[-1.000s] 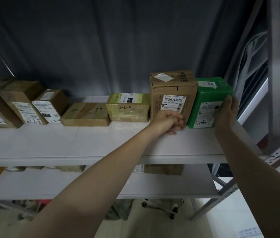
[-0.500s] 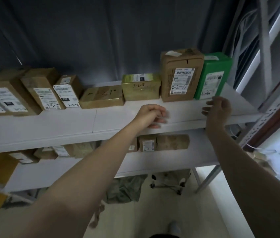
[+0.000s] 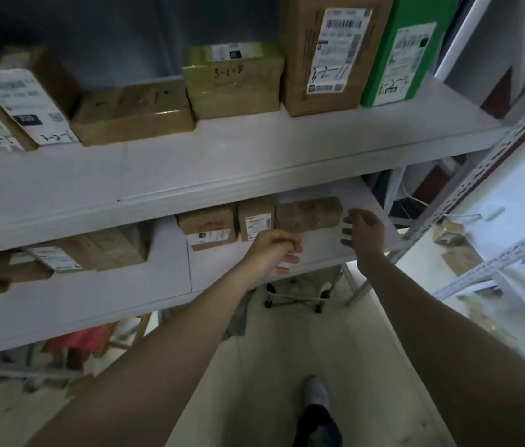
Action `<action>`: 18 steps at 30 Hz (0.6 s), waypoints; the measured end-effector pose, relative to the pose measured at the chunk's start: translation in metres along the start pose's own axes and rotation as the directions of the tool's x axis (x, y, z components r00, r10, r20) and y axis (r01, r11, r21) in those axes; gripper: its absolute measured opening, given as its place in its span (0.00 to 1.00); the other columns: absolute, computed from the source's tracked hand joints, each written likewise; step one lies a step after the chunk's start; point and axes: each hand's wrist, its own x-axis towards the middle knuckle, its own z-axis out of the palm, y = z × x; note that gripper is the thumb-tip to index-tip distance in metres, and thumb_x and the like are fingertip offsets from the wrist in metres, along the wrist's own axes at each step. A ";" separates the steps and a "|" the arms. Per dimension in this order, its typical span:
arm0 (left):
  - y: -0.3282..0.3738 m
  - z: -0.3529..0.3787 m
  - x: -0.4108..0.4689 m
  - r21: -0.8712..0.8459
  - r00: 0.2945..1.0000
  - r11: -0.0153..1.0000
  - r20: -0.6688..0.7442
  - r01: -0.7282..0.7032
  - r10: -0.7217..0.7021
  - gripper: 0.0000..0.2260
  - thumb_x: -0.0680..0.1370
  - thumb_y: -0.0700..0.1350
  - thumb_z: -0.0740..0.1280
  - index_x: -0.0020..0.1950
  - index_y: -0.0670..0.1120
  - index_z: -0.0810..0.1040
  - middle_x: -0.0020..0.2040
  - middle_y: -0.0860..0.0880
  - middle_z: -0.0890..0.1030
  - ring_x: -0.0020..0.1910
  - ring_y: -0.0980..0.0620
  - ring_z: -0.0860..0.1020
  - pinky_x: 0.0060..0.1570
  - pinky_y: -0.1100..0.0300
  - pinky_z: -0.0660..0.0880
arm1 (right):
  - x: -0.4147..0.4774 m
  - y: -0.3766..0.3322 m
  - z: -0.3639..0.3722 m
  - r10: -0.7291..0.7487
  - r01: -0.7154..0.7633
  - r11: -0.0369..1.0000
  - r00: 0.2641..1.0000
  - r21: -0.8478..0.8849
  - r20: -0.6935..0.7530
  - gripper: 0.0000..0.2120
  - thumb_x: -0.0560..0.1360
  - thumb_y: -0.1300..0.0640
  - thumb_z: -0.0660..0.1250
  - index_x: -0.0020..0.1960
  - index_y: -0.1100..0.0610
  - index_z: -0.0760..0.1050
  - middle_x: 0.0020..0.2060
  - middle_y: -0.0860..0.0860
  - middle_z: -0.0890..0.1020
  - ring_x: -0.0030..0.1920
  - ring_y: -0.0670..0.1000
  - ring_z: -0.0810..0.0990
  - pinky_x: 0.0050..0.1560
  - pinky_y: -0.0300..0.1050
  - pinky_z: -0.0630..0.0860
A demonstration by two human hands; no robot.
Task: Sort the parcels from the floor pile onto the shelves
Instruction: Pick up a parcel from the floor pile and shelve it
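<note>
Both hands have dropped away from the green parcel (image 3: 406, 50), which stands upright at the upper right on the upper shelf (image 3: 254, 162), against the tall brown box (image 3: 329, 53). At mid-frame the left hand (image 3: 274, 250) hangs loosely curled and the right hand (image 3: 364, 233) is spread, both empty. The floor parcels (image 3: 459, 260) lie to the right, nearer the right hand.

The upper shelf (image 3: 254, 156) carries a row of parcels set side by side: a green parcel (image 3: 409, 50) upright at the right end, a tall brown parcel (image 3: 329, 53) touching it, then a low yellowish taped parcel (image 3: 233, 82), a flat brown parcel (image 3: 132, 117) and labelled brown parcels (image 3: 26, 98) leaning at the left. Most have handwritten numbers on their fronts. On the lower shelf (image 3: 93, 304) three small brown parcels (image 3: 256, 217) stand close together toward the right, with more cartons (image 3: 109, 250) further left.
</note>
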 end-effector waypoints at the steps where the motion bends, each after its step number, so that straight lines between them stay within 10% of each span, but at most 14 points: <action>1: -0.009 0.005 0.017 -0.009 1.000 1.000 -0.006 0.010 -0.010 0.09 0.81 0.37 0.63 0.51 0.48 0.81 0.46 0.51 0.85 0.46 0.50 0.84 0.48 0.54 0.78 | 0.019 0.011 0.000 0.022 -0.023 1.000 1.000 -0.018 -0.009 0.08 0.84 0.58 0.62 0.59 0.56 0.79 0.46 0.52 0.81 0.48 0.56 0.80 0.49 0.53 0.81; 7: -0.051 0.036 0.116 -0.063 1.000 0.998 -0.028 0.002 -0.004 0.09 0.81 0.37 0.62 0.51 0.48 0.81 0.47 0.51 0.84 0.49 0.49 0.84 0.52 0.51 0.79 | 0.126 0.073 0.007 0.072 -0.069 0.991 0.997 -0.112 0.021 0.20 0.82 0.54 0.66 0.74 0.53 0.74 0.61 0.52 0.78 0.59 0.55 0.75 0.62 0.53 0.75; 18: -0.088 0.047 0.211 -0.104 0.996 0.995 -0.089 0.003 -0.013 0.12 0.79 0.37 0.62 0.49 0.52 0.82 0.55 0.46 0.86 0.46 0.52 0.84 0.59 0.46 0.79 | 0.244 0.143 0.058 0.168 -0.182 0.978 0.976 0.096 0.138 0.35 0.69 0.42 0.76 0.71 0.58 0.74 0.62 0.58 0.82 0.59 0.57 0.83 0.52 0.49 0.82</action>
